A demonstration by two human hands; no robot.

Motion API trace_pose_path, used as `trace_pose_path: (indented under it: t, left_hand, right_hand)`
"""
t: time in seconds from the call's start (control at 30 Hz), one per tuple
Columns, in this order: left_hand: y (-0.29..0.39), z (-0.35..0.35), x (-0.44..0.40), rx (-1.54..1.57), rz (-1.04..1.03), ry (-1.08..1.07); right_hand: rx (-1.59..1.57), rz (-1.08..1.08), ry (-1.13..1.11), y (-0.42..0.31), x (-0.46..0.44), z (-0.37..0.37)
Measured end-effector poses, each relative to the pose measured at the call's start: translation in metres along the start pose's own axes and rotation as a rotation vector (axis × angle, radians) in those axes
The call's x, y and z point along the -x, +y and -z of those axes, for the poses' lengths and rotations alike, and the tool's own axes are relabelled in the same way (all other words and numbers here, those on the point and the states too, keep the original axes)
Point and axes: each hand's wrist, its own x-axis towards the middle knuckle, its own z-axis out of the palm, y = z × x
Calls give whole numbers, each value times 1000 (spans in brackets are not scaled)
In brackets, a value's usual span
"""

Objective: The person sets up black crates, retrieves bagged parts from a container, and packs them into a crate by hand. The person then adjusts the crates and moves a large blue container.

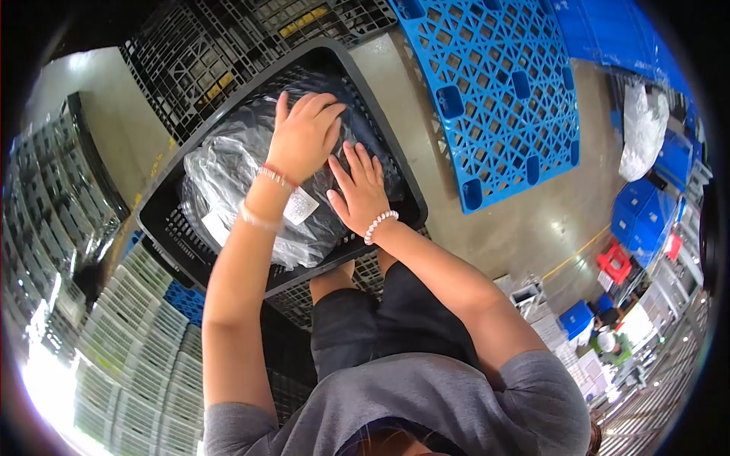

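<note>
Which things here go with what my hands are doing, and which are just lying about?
In use:
- left hand and right hand, on the plastic-wrapped bundle
- black crate holding it

Lying about:
- blue pallet
- black pallet
- blue boxes

A black plastic crate (pixel 176 245) with slotted walls carries clear-wrapped dark packages (pixel 236 171), piled from near its left edge across to its right edge. A white label (pixel 301 206) shows on the pile toward the near edge, and the crate's near-left corner is bare.
</note>
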Motion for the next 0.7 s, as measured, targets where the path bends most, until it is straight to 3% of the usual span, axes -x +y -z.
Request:
trace_pose_path:
  t: [0.1, 0.43, 0.7]
  left_hand:
    - [-9, -16, -25, -127, -180, -228]
    - [-14, -19, -44, -269, -351, -340]
    - [-38, -21, -51, 98, -223, -366]
  right_hand:
    - [-27, -11, 10, 2, 1, -3]
    - [-83, -62, 14, 6, 2, -4]
    - [-88, -56, 29, 8, 3, -8]
